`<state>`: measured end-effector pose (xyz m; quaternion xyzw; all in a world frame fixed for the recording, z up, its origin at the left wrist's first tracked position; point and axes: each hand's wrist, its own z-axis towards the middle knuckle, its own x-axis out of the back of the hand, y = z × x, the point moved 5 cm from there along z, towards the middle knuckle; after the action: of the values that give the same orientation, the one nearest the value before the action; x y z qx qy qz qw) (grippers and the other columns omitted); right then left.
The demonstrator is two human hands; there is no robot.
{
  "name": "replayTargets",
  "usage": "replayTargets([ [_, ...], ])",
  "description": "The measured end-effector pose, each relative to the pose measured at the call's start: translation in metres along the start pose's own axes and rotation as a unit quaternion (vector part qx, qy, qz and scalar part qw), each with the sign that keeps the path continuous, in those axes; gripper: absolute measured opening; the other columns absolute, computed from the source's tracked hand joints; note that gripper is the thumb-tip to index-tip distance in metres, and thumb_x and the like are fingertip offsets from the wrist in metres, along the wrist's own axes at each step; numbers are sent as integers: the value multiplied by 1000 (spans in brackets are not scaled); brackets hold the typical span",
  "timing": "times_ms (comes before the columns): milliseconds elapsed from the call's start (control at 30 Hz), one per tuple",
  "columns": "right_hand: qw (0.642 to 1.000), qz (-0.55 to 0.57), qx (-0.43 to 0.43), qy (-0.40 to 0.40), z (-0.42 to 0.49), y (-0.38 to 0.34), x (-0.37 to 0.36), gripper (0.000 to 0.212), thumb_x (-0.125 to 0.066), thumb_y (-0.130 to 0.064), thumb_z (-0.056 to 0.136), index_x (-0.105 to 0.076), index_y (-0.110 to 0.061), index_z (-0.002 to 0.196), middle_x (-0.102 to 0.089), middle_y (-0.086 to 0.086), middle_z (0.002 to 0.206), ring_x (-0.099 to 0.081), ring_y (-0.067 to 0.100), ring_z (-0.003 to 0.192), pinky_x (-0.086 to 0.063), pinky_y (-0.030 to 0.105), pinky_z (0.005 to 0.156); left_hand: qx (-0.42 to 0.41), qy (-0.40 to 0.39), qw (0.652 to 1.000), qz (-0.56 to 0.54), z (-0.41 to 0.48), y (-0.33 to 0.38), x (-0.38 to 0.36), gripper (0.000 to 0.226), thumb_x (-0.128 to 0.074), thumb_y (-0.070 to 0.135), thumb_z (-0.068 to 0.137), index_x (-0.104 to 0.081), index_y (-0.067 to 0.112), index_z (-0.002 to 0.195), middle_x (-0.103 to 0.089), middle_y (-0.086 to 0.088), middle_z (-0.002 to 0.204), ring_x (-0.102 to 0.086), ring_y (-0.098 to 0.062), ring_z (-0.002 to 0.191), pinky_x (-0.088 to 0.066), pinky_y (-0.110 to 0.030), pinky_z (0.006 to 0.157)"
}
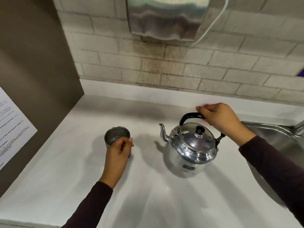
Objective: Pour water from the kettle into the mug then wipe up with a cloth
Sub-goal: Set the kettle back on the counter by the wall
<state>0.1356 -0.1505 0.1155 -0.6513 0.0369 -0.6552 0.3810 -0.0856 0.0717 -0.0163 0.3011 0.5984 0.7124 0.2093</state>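
Note:
A shiny metal kettle (pixel 192 148) with a black knob on its lid stands upright on the white counter (pixel 69 170), spout pointing left. My right hand (pixel 220 119) is closed around its black arched handle. To the left, a small steel mug (pixel 115 134) stands upright on the counter. My left hand (pixel 117 155) grips the mug's near side and hides its handle. Something glints inside the mug; whether it holds water is unclear. No cloth is in view.
A steel sink (pixel 276 145) lies at the right edge with part of a tap (pixel 298 129). A metal wall unit (pixel 166 17) hangs over the tiled backsplash. A brown side panel (pixel 37 76) with a printed notice (pixel 11 129) bounds the left.

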Motion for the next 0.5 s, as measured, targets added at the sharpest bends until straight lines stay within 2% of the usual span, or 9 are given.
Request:
replayTargets([
  [67, 1000, 5, -16, 7, 11, 10, 5, 50, -54, -38, 86, -56, -3, 51, -43, 2, 41, -40, 17, 42, -35, 29, 52, 1, -21, 1000, -14, 3, 5, -17, 29, -53, 24, 92, -58, 26, 63, -58, 18, 55, -50, 3, 54, -39, -7, 57],
  [167, 999, 7, -26, 31, 30, 20, 12, 48, -51, -32, 82, -42, -14, 39, -37, -2, 35, -34, 14, 40, -32, 29, 51, 0, -51, 998, -29, 7, 10, -39, 29, -53, 21, 92, -55, 25, 63, -53, 18, 51, -40, -3, 50, -33, -12, 52],
  [267, 999, -2, -13, 48, 51, 25, 16, 47, -49, -29, 81, -45, -23, 35, -39, -6, 29, -33, 12, 34, -25, 27, 43, -7, -66, 997, -41, 11, 14, -61, 35, -54, 18, 91, -54, 28, 58, -50, 12, 53, -39, -6, 54, -33, -12, 52],
  [367, 999, -4, 1, 51, 76, 32, 14, 48, -50, -28, 80, -40, -16, 35, -39, -1, 34, -32, 12, 40, -26, 27, 43, -8, -83, 996, -31, 16, 13, -81, 38, -54, 20, 91, -53, 31, 55, -44, -1, 57, -41, -14, 60, -34, -18, 57],
  [433, 999, -4, 3, 40, 91, 39, 9, 45, -49, -29, 80, -37, -15, 39, -38, 0, 39, -35, 14, 42, -27, 27, 45, -4, -91, 995, -27, 19, 10, -90, 37, -54, 22, 91, -53, 31, 56, -44, -1, 58, -42, -16, 62, -35, -24, 60],
  [500, 1000, 5, -8, 23, 108, 48, 2, 42, -49, -31, 80, -46, -16, 41, -45, -1, 43, -41, 14, 44, -30, 26, 47, -3, -95, 995, -25, 24, 7, -99, 34, -54, 25, 91, -54, 30, 58, -44, 3, 57, -41, -15, 60, -36, -26, 61],
])
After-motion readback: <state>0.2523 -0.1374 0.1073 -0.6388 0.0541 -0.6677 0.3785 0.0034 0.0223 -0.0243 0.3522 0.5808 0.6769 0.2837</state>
